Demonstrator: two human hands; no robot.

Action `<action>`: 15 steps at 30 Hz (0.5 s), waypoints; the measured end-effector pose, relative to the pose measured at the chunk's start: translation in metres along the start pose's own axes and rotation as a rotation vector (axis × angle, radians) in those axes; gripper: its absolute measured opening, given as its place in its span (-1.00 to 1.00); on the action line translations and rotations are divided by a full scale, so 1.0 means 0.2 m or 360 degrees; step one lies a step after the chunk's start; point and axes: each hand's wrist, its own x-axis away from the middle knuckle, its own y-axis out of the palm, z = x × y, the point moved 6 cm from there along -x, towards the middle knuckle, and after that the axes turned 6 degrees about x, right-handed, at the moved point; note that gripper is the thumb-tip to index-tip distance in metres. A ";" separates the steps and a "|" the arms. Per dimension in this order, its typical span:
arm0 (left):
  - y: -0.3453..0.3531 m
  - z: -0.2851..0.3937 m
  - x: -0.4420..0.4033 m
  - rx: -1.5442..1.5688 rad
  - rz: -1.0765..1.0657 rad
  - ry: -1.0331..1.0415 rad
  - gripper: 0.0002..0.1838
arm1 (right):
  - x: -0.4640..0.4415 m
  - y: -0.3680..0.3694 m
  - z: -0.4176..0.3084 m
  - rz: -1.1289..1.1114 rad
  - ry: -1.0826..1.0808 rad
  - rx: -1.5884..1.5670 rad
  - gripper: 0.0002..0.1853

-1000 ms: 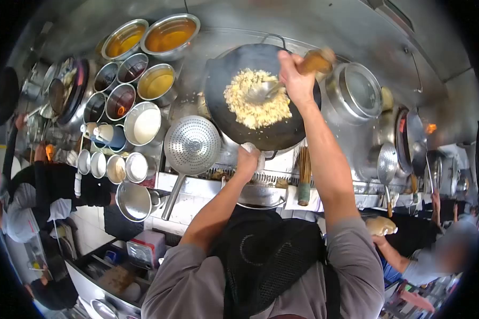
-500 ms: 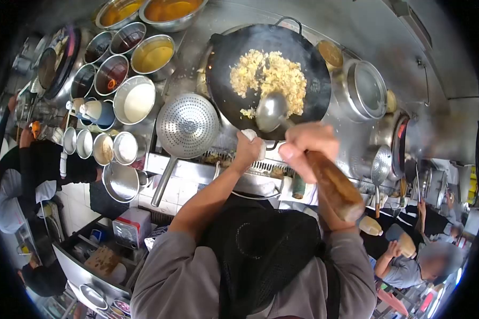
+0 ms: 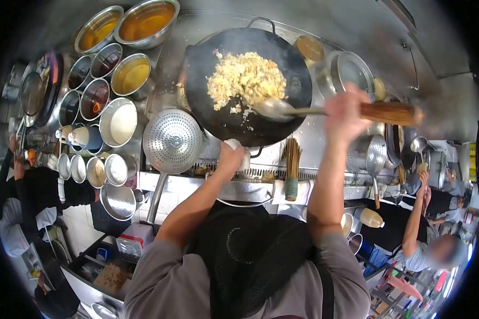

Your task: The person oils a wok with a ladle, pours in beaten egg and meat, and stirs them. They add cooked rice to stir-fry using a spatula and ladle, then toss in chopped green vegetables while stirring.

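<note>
A black wok [image 3: 229, 125] sits on the stove, with light steam over the yellow and white fried rice [image 3: 245, 77] inside. My left hand [image 3: 230, 160] is closed on a white cloth [image 3: 245, 157] at the wok's near rim. To the right of the wok my right hand [image 3: 346, 112], blurred by motion, grips a ladle [image 3: 274, 108] by its metal shaft, just ahead of the wooden handle [image 3: 391, 113]. The ladle's bowl touches the lower right edge of the rice.
Left of the wok lie a perforated strainer [image 3: 173, 141] and bowls of liquids, one holding a white substance [image 3: 121, 123]. A bamboo brush [image 3: 291, 170] stands near the front edge. Lidded pots [image 3: 352, 77] are at the right. Co-workers [image 3: 418, 252] stand at both sides.
My right hand has swung up and to the right with the ladle, now held sideways. The rice has gathered into one heap. My left hand stays at the rim.
</note>
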 end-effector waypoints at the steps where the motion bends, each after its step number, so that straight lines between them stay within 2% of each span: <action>1: 0.01 0.04 0.04 0.0099 0.0034 0.0008 -0.62 | -0.03 -0.07 -0.07 0.0147 -0.0105 0.0069 -0.69; 2: 0.02 0.09 0.07 0.0118 0.0092 -0.0041 -0.60 | -0.05 -0.13 0.08 0.0454 -0.0073 -0.0060 -0.71; 3: 0.00 0.07 0.07 0.0104 0.0094 -0.0048 -0.60 | -0.04 -0.04 0.19 0.0384 -0.0243 -0.0072 -0.72; 5: -0.01 0.02 0.03 0.0053 0.0079 -0.0032 -0.66 | -0.03 0.12 0.35 -0.0052 0.0024 -0.0537 -0.72; 7: -0.01 -0.02 0.01 0.0074 0.0047 -0.0030 -0.71 | -0.10 0.13 0.32 -0.0090 0.0100 -0.0494 -0.69; 9: -0.02 0.00 -0.01 0.0088 0.0031 -0.0012 -0.76 | -0.22 0.09 0.14 0.0341 0.0004 0.0146 -0.60; 11: 0.00 0.01 0.01 0.0136 0.0064 0.0028 -0.82 | -0.34 0.01 0.14 0.0488 -0.0079 0.0047 -0.61; 13: 0.00 0.02 0.02 0.0100 0.0097 0.0047 -0.81 | -0.26 0.14 0.34 0.0406 -0.0198 -0.0177 -0.64; 14: 0.00 0.03 0.03 0.0150 0.0082 0.0079 -0.81 | -0.21 0.24 0.40 0.0106 -0.0032 -0.0377 -0.65; 15: 0.02 0.06 0.02 0.0203 0.0063 0.0129 -0.80 | -0.17 0.30 0.41 -0.0003 0.0150 -0.0385 -0.66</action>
